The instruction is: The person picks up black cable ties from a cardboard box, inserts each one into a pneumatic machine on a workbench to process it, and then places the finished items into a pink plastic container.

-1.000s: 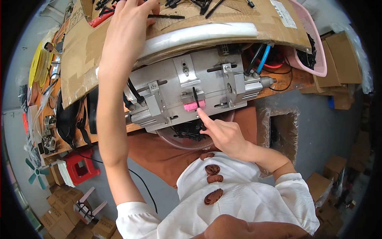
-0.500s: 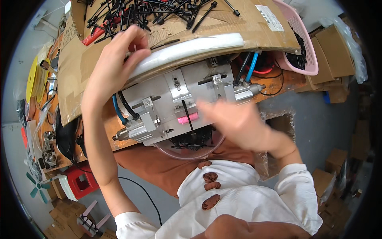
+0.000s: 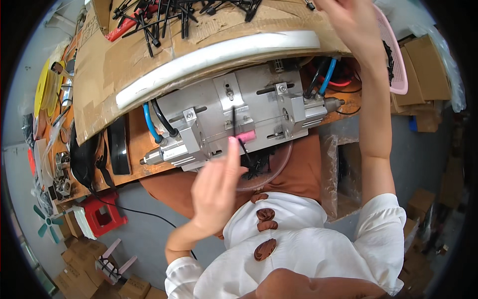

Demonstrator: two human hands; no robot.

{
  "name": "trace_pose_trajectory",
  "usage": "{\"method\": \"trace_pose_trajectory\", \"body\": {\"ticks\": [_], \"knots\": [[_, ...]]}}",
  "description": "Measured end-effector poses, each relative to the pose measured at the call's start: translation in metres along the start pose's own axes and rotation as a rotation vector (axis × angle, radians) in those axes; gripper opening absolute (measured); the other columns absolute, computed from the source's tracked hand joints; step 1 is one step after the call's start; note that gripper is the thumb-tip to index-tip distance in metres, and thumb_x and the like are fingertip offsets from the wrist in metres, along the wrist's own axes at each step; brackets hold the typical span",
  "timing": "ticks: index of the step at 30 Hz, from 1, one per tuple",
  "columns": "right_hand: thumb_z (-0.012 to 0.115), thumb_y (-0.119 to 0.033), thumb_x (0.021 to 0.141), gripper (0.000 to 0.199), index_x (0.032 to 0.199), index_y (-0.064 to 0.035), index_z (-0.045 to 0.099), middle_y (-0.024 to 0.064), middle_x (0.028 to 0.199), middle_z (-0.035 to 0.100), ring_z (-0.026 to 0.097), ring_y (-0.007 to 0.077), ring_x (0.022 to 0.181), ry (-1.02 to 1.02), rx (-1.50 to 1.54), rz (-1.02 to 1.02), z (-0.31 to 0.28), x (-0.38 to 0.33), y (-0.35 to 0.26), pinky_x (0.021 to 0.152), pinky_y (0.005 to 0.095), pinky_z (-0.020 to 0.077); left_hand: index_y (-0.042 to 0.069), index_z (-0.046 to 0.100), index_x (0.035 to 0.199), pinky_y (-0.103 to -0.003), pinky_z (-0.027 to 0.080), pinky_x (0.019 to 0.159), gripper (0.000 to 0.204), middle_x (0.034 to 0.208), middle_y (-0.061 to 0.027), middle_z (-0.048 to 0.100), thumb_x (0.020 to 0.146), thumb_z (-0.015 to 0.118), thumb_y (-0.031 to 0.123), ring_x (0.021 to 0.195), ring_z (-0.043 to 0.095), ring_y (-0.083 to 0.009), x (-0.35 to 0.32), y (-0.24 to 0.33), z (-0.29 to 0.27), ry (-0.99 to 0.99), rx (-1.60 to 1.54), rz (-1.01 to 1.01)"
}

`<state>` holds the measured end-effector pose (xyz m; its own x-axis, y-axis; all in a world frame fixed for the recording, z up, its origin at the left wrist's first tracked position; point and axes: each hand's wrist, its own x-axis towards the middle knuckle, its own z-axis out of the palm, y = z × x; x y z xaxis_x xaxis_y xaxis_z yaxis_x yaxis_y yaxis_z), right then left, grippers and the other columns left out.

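My left hand (image 3: 216, 184) is at the near side of a metal clamping fixture (image 3: 264, 112), fingers together and index fingertip against a thin black rod (image 3: 234, 121). The rod stands out above the fingertip, slightly blurred, beside a small pink block (image 3: 247, 135) in the middle of the fixture. My right hand (image 3: 353, 25) reaches far over the right part of the cardboard sheet (image 3: 199, 42); the upper edge cuts off its fingers. Several black bolt-like rods (image 3: 162, 22) lie heaped on the cardboard. Below the fixture, a clear bowl (image 3: 286, 162) holds more black pieces, partly hidden by my left hand.
A white padded strip (image 3: 214, 55) lines the cardboard's near edge. Blue hoses (image 3: 151, 124) and black ones run to the cylinders at both ends. A pink basket (image 3: 398, 65) stands at the right. At the lower left is a red stool (image 3: 102, 217).
My left hand has come down from the padded strip to the rod at the fixture. My right hand has gone from the fixture up to the far right. The view has shifted slightly.
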<state>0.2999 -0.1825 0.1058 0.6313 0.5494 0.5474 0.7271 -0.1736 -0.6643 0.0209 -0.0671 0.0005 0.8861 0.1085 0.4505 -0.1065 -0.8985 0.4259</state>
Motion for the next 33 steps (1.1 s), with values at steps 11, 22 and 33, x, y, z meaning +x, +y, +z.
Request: {"method": "trace_pose_trajectory", "body": {"ticks": [11, 22, 33], "knots": [[0.070, 0.001, 0.078, 0.025, 0.102, 0.0013, 0.062, 0.0096, 0.089, 0.068, 0.061, 0.0129, 0.070, 0.203, 0.435, 0.101, 0.005, -0.093, -0.035, 0.061, 0.0231, 0.0481, -0.003, 0.044, 0.136, -0.035, 0.043, 0.063, 0.074, 0.080, -0.0076, 0.047, 0.068, 0.074, 0.002, 0.072, 0.049, -0.0221, -0.014, 0.017, 0.056, -0.017, 0.180, -0.166], [0.071, -0.004, 0.075, 0.063, 0.131, 0.0077, 0.046, 0.0056, 0.070, 0.055, 0.052, 0.0159, 0.055, -0.214, -0.122, -0.159, 0.098, -0.224, -0.032, 0.051, 0.0304, 0.0451, -0.001, 0.048, 0.135, -0.038, 0.041, 0.084, 0.073, 0.106, -0.0113, 0.060, 0.068, 0.076, 0.001, 0.096, 0.050, -0.0277, -0.017, 0.019, 0.011, 0.100, 0.116, -0.297], [0.071, -0.014, 0.077, 0.062, 0.133, -0.0012, 0.049, 0.0060, 0.075, 0.054, 0.061, 0.0173, 0.061, -0.369, -0.182, -0.087, 0.089, -0.204, -0.040, 0.051, 0.0304, 0.0477, 0.002, 0.051, 0.133, -0.037, 0.042, 0.083, 0.069, 0.104, -0.0118, 0.059, 0.068, 0.075, 0.000, 0.094, 0.051, -0.0280, 0.004, 0.000, -0.006, 0.120, 0.111, -0.233]]}}
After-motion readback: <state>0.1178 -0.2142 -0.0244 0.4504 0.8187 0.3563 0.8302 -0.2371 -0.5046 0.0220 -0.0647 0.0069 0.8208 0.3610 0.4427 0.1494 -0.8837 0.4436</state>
